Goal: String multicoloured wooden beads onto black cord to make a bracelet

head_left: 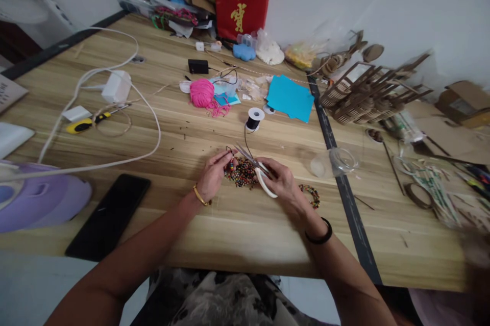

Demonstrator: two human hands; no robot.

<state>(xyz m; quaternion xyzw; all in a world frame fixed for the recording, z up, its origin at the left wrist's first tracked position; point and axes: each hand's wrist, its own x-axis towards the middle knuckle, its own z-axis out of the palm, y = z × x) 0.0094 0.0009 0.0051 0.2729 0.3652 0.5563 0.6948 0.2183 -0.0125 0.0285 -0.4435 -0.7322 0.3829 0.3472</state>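
My left hand [213, 175] is closed, pinching a short string of coloured beads [231, 164] with a black cord end looping above the fingertips. In my right hand [281, 180] are scissors [264, 179] with white handles, their blades parted and pointing toward the left hand's fingertips. Between the two hands lies a pile of small multicoloured beads [243, 175]. Behind it stands a spool of black cord [253, 119], its free cord running down toward the scissors. A finished-looking bead bracelet [314, 195] rests beside my right wrist, partly hidden by it.
A black phone [109, 216] and a purple appliance [42, 196] occupy the left, near a white cable [158, 129]. Pink yarn [201, 93] and blue paper sheets [291, 97] lie farther back. Wooden models [371, 91] and clear plastic containers [342, 161] stand to the right.
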